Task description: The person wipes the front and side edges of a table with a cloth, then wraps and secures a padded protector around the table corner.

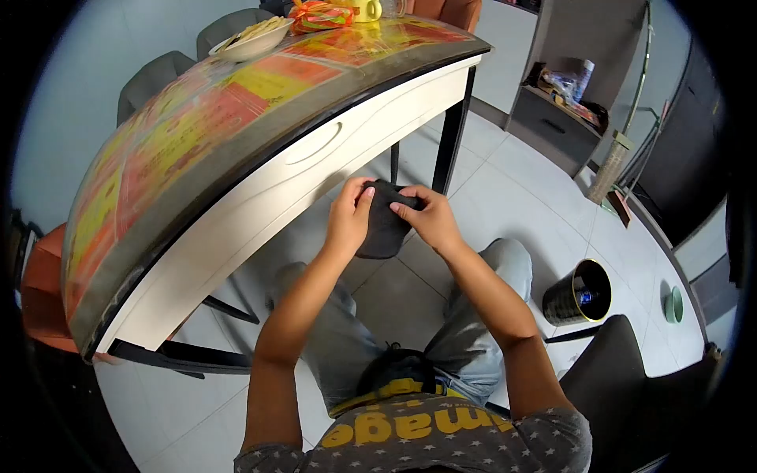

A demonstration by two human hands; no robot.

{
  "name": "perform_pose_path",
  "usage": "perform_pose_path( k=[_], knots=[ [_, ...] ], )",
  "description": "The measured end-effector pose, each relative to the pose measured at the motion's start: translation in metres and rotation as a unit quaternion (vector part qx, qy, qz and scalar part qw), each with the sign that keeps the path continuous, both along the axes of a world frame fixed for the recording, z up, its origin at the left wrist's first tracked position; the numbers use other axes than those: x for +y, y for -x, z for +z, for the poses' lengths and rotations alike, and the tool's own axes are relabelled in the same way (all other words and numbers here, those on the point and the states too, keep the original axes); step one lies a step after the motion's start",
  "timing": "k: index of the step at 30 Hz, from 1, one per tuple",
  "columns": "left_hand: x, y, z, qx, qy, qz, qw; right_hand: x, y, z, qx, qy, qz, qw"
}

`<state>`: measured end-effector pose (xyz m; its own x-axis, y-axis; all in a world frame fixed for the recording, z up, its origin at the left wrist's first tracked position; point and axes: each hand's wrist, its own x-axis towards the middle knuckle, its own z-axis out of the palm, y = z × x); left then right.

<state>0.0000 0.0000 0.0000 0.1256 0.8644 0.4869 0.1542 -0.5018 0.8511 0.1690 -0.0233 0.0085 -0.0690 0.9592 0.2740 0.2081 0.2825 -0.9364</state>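
Observation:
A piece of black fabric (384,229) hangs between my two hands, in front of the table's edge and above my knees. Its exact kind cannot be made out; the lower end is rounded. My left hand (352,206) pinches its upper left corner, thumb on the near side. On the upper right, my right hand (426,214) grips the fabric with the thumb pressed on it. The fingertips behind the cloth are hidden.
A table (236,189) with a colourful covered top stands ahead and left, bearing a bowl (254,41), a yellow mug (367,9) and a red-orange bag (319,16). On the floor at right are a black bin (558,303) and a green bowl (673,305). A dark chair (607,370) stands nearby.

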Motion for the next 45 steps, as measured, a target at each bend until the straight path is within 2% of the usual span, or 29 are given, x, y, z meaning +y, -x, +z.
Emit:
perform_pose_path(
  k=[2,3,5,7,9,10,12,13,15,17,19,21,23,26,27,28,29,30,32,33,34,35,37,38,39,41,42,44,45],
  knots=[
    [-0.005,0.006,-0.013,-0.035,0.041,0.012,0.998,-0.006,0.007,-0.001,0.027,-0.064,-0.028,0.997],
    [0.008,-0.013,-0.022,-0.036,0.049,0.020,0.998,0.006,-0.011,-0.002,0.026,-0.056,-0.020,0.998],
    [0.019,-0.015,-0.029,-0.114,0.046,-0.008,0.992,0.015,-0.011,-0.001,0.073,-0.106,0.007,0.992],
    [0.020,-0.018,-0.028,-0.114,0.049,0.002,0.992,0.015,-0.019,0.003,0.062,-0.060,0.031,0.996],
    [0.025,-0.018,-0.025,-0.038,-0.114,0.041,0.992,0.018,-0.024,0.003,0.054,-0.016,0.052,0.997],
    [0.028,-0.019,-0.024,-0.037,-0.114,0.040,0.992,0.019,-0.027,0.001,0.055,-0.008,0.069,0.996],
    [0.033,-0.022,-0.021,-0.084,-0.032,-0.057,0.994,0.025,-0.035,-0.003,0.053,-0.001,0.085,0.995],
    [0.034,-0.023,-0.019,-0.084,-0.033,-0.060,0.994,0.030,-0.037,-0.007,0.101,0.007,0.096,0.990],
    [0.034,-0.024,-0.013,-0.099,0.122,-0.116,0.981,0.033,-0.037,-0.006,0.150,0.012,0.102,0.983],
    [0.039,-0.032,-0.006,-0.115,0.053,-0.090,0.988,0.031,-0.030,0.003,0.334,-0.086,0.102,0.933],
    [0.035,-0.046,0.010,-0.145,0.048,-0.080,0.985,0.037,-0.036,-0.005,0.322,-0.074,0.109,0.937],
    [0.036,-0.057,0.021,-0.238,0.059,-0.141,0.959,0.047,-0.040,-0.017,0.297,-0.050,0.129,0.945],
    [0.040,-0.063,0.027,-0.253,0.069,-0.149,0.953,0.050,-0.043,-0.026,0.279,-0.012,0.130,0.951],
    [0.048,-0.068,0.030,-0.284,0.123,-0.113,0.944,0.037,-0.047,-0.003,0.152,-0.036,0.105,0.982],
    [0.051,-0.069,0.029,-0.228,0.083,-0.067,0.968,0.038,-0.047,-0.004,0.152,-0.037,0.109,0.982],
    [0.053,-0.070,0.028,-0.170,0.043,-0.021,0.984,0.039,-0.046,-0.005,0.144,-0.088,0.095,0.981],
    [0.054,-0.070,0.027,-0.171,0.043,-0.017,0.984,0.040,-0.046,-0.005,0.135,-0.137,0.080,0.978],
    [0.053,-0.071,0.031,-0.093,-0.006,-0.002,0.996,0.042,-0.046,-0.004,0.134,-0.135,0.084,0.978],
    [0.043,-0.075,0.049,0.036,-0.100,0.060,0.993,0.046,-0.045,0.005,0.265,-0.159,0.039,0.950],
    [0.037,-0.073,0.065,0.033,-0.100,0.067,0.992,0.046,-0.039,0.013,0.329,-0.163,0.004,0.930],
    [0.033,-0.066,0.081,0.161,-0.235,0.151,0.947,0.053,-0.036,0.017,0.346,-0.150,-0.040,0.925],
    [0.028,-0.060,0.096,0.285,-0.357,0.227,0.860,0.062,-0.034,0.021,0.364,-0.137,-0.085,0.918],
    [0.016,-0.050,0.125,0.397,-0.350,0.315,0.788,0.081,-0.025,0.034,0.276,-0.228,-0.206,0.911],
    [0.016,-0.047,0.130,0.431,-0.317,0.366,0.762,0.091,-0.021,0.041,0.169,-0.326,-0.272,0.889],
    [0.011,-0.043,0.131,0.433,-0.312,0.371,0.760,0.103,-0.017,0.043,0.064,-0.421,-0.292,0.857],
    [0.004,-0.041,0.135,0.512,-0.250,0.379,0.729,0.112,-0.005,0.045,-0.048,-0.434,-0.262,0.860],
    [-0.002,-0.042,0.142,0.512,-0.249,0.384,0.727,0.117,0.000,0.047,-0.085,-0.452,-0.230,0.858],
    [-0.016,-0.043,0.151,0.541,-0.298,0.425,0.662,0.122,0.019,0.045,-0.131,-0.485,-0.191,0.843],
    [-0.012,-0.035,0.150,0.544,-0.295,0.425,0.661,0.124,0.029,0.044,-0.128,-0.502,-0.179,0.837]
  ],
)
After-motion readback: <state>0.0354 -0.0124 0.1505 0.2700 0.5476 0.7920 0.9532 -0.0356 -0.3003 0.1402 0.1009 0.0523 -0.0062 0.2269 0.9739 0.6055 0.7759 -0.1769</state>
